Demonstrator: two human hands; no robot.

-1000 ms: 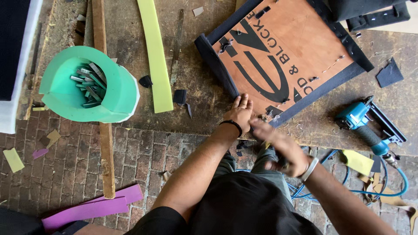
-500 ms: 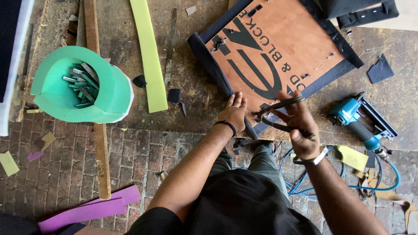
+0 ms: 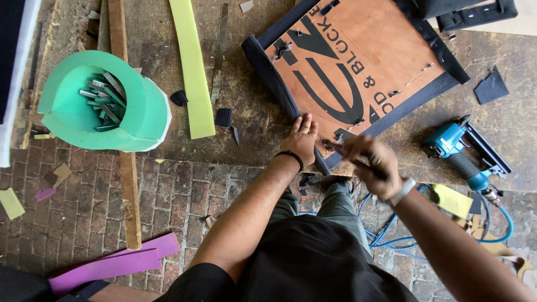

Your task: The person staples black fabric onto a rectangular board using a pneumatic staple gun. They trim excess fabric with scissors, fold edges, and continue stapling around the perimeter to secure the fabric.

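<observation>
Far left: green foam tub point(image 3: 142, 114) resting on the table point(image 3: 246, 142), holding loose metal pieces point(image 3: 100, 100). Just beside it, upright in view: long wooden slat point(image 3: 126, 162) crossing from table down over the brick floor point(image 3: 168, 196). Purple foam strips point(image 3: 106, 265) lying on the floor at lower left. Right of the tub: yellow-green foam strip point(image 3: 193, 72), long axis running away from the body, with small dark fabric scraps point(image 3: 224, 117) near its lower end.

Centre: left hand point(image 3: 302, 140), black band at the wrist, fingers spread flat and pressed on the near corner of the brown panel with dark fabric edging point(image 3: 363, 61). Nothing gripped; palm down, holding the panel in place.

Panel lying tilted as a diamond, near corner pointing toward the body, directly ahead of both hands. Dark fabric edge running up-left and up-right from that corner.

Right hand point(image 3: 372, 165), blurred, closed around a slim dark tool point(image 3: 335, 146) whose tip points left toward the near corner, just beside the left hand. Kind of tool not discernible. Both hands about equally near the corner.

Far right: blue air stapler point(image 3: 458, 148) on the table, blue hose point(image 3: 492, 223) trailing to the floor.
</observation>
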